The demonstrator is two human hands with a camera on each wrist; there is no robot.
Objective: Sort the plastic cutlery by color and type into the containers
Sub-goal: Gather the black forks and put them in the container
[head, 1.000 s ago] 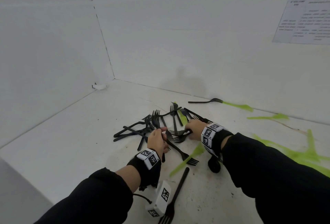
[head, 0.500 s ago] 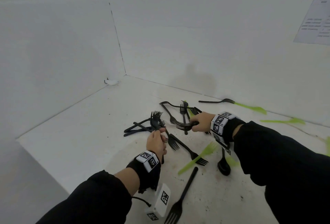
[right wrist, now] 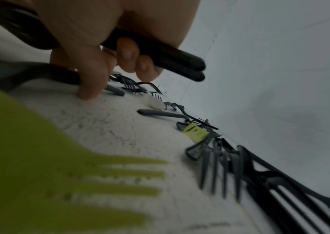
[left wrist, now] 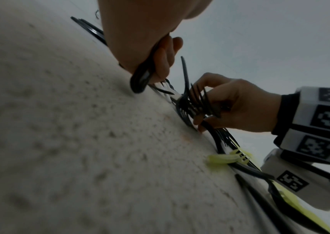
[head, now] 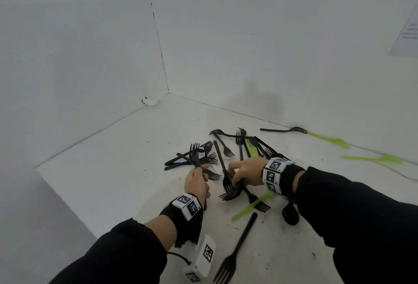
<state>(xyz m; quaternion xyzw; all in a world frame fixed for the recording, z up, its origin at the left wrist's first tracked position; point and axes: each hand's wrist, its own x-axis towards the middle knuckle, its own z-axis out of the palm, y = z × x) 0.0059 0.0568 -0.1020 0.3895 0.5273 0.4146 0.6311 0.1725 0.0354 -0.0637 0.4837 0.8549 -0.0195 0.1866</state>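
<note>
White tabletop (head: 117,184) boxed in by white walls fills most of the head view; no containers in any view, so by my judgement sorting is early, still just gathering. Scattered pile of black plastic forks (head: 228,145) sits centre frame, mostly unsorted. Lime-green plastic cutlery (head: 328,140) lies at right by the wall, plus one green fork (head: 253,206) lower centre under a black one, all untouched. One loose black fork (head: 237,247) at bottom centre, a black spoon (head: 290,214) beside my right wrist. My left hand (head: 196,184) is clenched round a bundle of black forks (head: 195,155), tines up. My right hand (head: 246,174) grasps several black fork handles (right wrist: 172,61) and pinches at another on the table. Versus half a second ago: my right hand has come down and left toward my left, now on forks lower in the pile; left bundle unchanged; camera panned left slightly.
</note>
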